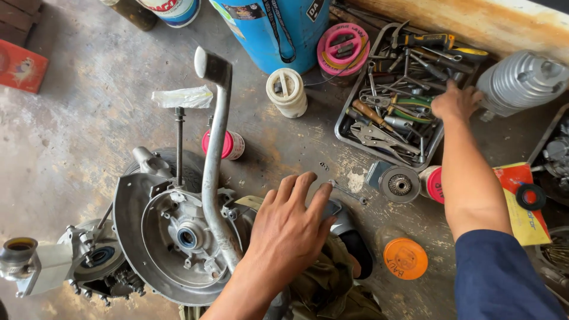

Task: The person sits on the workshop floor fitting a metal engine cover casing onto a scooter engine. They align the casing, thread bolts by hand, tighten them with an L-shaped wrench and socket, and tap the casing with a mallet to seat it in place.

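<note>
In the head view, the person's right hand (455, 102) reaches out over the tool tray (345, 121), a dark shallow tray crowded with pliers, screwdrivers and wrenches; its fingers are spread and bent down among the tools at the tray's far right corner, and whether they have closed on any one tool cannot be told. Just beyond that hand, to its right, lies a ribbed silver cylinder (521, 80), close to the fingertips. Below the wrist, beside the forearm in its blue sleeve (504, 278), stand a small grinder-like disc part (398, 185) and a pink-topped can (435, 184). The left hand (290, 228) is open, fingers stretched and loosely spread, palm down, resting over the person's knee with nothing gripped. Just past its fingertips a small spanner (348, 192) lies on the concrete floor, with two tiny nuts (323, 166) a little farther out. Immediately left of this hand sits the engine casing (172, 237), a round aluminium housing with a long curved kick lever (214, 160) rising from it; the lever's base is just beside the left wrist. To the right of the left forearm, near the knee, lies an orange lid (405, 258). Farther ahead of the left hand stand a cream spool (287, 92) and a blue drum (278, 29).
</note>
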